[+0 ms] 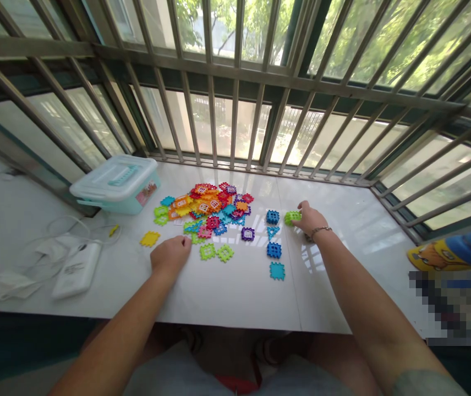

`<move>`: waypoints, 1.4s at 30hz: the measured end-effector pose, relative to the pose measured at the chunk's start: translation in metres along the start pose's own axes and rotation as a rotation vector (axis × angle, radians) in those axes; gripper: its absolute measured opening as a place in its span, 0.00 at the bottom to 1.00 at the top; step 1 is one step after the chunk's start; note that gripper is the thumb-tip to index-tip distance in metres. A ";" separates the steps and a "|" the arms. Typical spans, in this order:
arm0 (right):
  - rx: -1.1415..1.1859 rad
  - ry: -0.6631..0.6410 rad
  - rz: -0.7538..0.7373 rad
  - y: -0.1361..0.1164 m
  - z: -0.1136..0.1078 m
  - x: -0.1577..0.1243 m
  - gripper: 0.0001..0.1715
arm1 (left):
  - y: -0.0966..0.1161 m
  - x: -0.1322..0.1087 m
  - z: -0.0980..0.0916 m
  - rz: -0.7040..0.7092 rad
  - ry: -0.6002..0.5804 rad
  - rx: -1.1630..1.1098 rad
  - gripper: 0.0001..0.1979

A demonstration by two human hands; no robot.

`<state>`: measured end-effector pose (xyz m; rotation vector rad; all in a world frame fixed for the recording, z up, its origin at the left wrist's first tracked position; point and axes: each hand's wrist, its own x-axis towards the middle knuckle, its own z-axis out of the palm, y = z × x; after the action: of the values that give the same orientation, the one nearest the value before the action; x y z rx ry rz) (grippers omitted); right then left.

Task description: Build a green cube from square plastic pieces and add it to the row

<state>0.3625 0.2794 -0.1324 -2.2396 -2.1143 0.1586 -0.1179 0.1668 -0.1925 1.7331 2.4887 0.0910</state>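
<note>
While blue pcs (274, 250) form a column, mixed pile (204, 206) remains.
R hand (310, 218) touches green stack (291, 218), grip unclear; L hand (169, 255) fisted.

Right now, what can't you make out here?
All in the head view:
Whatever the left hand may hold: hidden by the hand itself.
Lower pieces in the colourful pile: covered by those on top.
The right end of the green stack: behind the right hand.
Contents of the box: hidden by its lid.
Details within the pixelated patch: blurred.
</note>
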 end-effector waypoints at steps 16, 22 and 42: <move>0.027 -0.067 -0.016 0.002 0.003 0.006 0.44 | -0.001 0.001 0.000 0.010 -0.004 0.001 0.26; 0.000 -0.088 -0.024 0.003 0.009 0.009 0.47 | -0.002 0.001 0.001 0.008 -0.003 -0.006 0.25; -0.044 -0.148 -0.199 -0.004 0.002 0.017 0.51 | -0.001 0.000 -0.001 0.002 -0.009 -0.004 0.26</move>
<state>0.3596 0.2966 -0.1346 -2.0830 -2.4229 0.2781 -0.1183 0.1663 -0.1919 1.7308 2.4791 0.0878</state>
